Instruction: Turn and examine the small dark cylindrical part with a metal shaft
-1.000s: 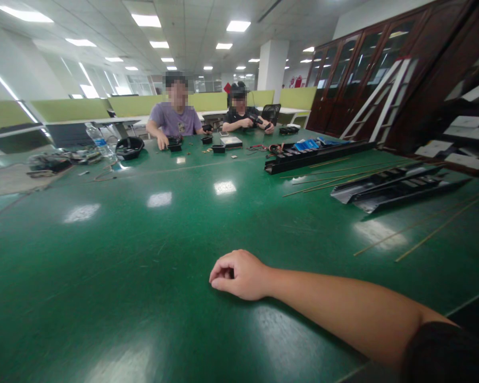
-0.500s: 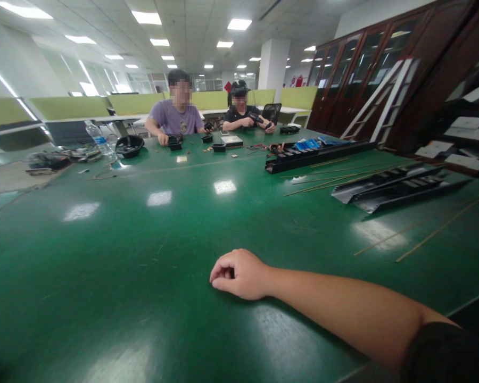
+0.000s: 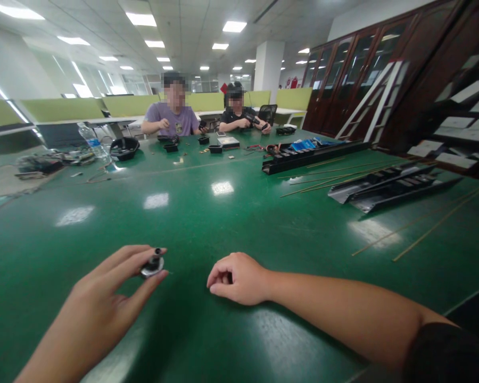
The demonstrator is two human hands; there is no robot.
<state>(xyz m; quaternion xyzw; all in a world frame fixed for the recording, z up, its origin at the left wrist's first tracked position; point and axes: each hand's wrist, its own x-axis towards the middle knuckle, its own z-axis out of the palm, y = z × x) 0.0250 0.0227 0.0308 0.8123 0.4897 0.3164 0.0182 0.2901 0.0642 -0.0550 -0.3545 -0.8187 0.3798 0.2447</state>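
Over the near left of the green tabletop [image 3: 183, 213], my left hand [image 3: 104, 292] pinches a small round black-and-silver part [image 3: 153, 266] between thumb and fingers. A short dark tube-like end points up from it; its exact kind is unclear. My right hand [image 3: 241, 279] rests on the table with its fingers loosely curled inward, thumb near the fingertips. Nothing shows in it, only a dark gap inside the curl. The two hands are apart, the right one closer to the middle.
Black metal channels [image 3: 391, 189] and thin rods [image 3: 319, 186] lie at the right. Across the table sit two people [image 3: 171, 114] with small black boxes [image 3: 215, 149] before them. A water bottle [image 3: 91, 142] and black bowl-like container [image 3: 123, 148] stand back left; a ladder [image 3: 373, 103] leans behind.
My left hand has come into view from the lower left with the small black-and-silver part. My right hand stays in place. The person in purple has raised a hand off the table.
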